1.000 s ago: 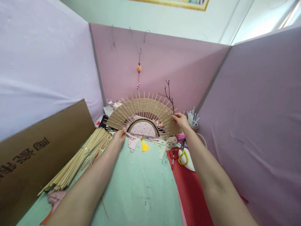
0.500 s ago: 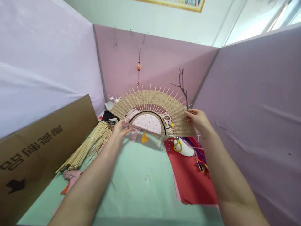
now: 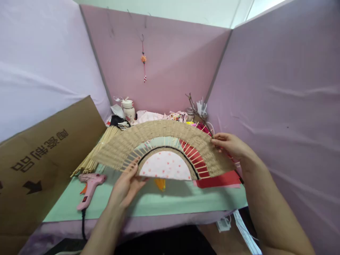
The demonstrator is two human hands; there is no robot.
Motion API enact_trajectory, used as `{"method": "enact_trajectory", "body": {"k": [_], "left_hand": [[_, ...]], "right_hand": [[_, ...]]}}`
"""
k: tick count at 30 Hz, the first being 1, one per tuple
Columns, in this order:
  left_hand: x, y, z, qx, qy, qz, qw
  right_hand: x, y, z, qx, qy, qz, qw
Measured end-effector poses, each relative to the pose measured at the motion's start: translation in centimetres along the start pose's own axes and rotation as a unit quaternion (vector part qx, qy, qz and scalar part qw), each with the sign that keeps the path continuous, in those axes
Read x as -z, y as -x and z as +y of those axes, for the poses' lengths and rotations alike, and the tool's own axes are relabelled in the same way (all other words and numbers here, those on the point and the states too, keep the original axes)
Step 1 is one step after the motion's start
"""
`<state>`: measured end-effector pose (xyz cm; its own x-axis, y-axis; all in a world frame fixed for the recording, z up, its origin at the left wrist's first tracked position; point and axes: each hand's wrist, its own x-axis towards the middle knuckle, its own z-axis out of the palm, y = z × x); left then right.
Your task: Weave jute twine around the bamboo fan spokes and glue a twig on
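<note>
A woven straw fan [image 3: 159, 127] with thin wooden ribs is held above the table. Its half-round centre [image 3: 166, 165] is white with pink spots, edged in black, and a yellow tassel [image 3: 160, 184] hangs below. My left hand [image 3: 130, 184] grips the fan at the left end of that centre, thumb in front. At the fan's right side, my right hand [image 3: 228, 143] pinches its woven band together with a dark twig [image 3: 191, 102], which leans up and to the left behind the fan.
A pink glue gun [image 3: 91, 187] lies at the left beside bundled sticks [image 3: 99, 148] and a cardboard box [image 3: 53, 156]. Red paper [image 3: 217, 180] lies under the fan's right side. A white bottle [image 3: 129, 110] and pink cloth stand behind. A beaded charm [image 3: 143, 59] hangs on the back panel.
The view has tipped downward. The fan has come nearer and lower, tilting back, with both hands still on it. The twig now leans left rather than standing nearly upright.
</note>
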<state>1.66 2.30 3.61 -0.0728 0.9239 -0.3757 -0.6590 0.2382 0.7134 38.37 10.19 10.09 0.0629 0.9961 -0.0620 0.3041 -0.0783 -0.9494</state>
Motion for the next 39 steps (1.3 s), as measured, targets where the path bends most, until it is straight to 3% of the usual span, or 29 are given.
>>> {"method": "enact_trajectory", "body": {"k": [3,6,16,19,23,26,28,30,32,36,39], "left_hand": [[1.7,3.4,-2.4,0.025,-0.001,0.06,0.998],[2.6,4.8,-3.5,0.05,-0.014,0.088,0.995],[5.8,5.4,-2.1,0.078,-0.073,0.12,0.987],[6.0,5.3,-2.4,0.094,-0.074,0.129,0.984],[5.1,4.7,-3.9,0.111,-0.068,0.137,0.982],[4.6,4.3,-5.1,0.113,-0.055,0.141,0.982],[4.6,4.2,-5.7,0.11,-0.055,0.146,0.982],[4.9,4.0,-6.0,0.104,-0.061,0.156,0.98],[5.2,4.0,-6.1,0.102,-0.07,0.165,0.978],[5.6,4.3,-6.2,0.111,-0.076,0.174,0.975],[5.6,4.4,-6.2,0.123,-0.063,0.173,0.975]], "right_hand": [[-0.3,2.2,1.8,-0.031,0.01,-0.039,0.999],[-0.9,3.6,3.5,-0.04,0.001,-0.066,0.997],[-4.3,5.7,8.1,-0.103,0.023,-0.13,0.986],[-4.2,5.9,9.1,-0.102,0.038,-0.129,0.986],[-2.4,5.4,9.8,-0.087,0.121,-0.068,0.986],[-0.9,3.8,9.1,-0.039,0.186,-0.005,0.982],[-1.0,1.7,8.3,0.007,0.181,0.021,0.983],[-2.4,-1.2,7.8,0.03,0.123,0.019,0.992],[-4.8,-4.4,7.6,0.01,0.025,-0.034,0.999],[-9.4,-9.9,7.7,0.024,-0.03,-0.108,0.993],[-11.2,-12.8,7.8,0.033,-0.054,-0.143,0.988]]}}
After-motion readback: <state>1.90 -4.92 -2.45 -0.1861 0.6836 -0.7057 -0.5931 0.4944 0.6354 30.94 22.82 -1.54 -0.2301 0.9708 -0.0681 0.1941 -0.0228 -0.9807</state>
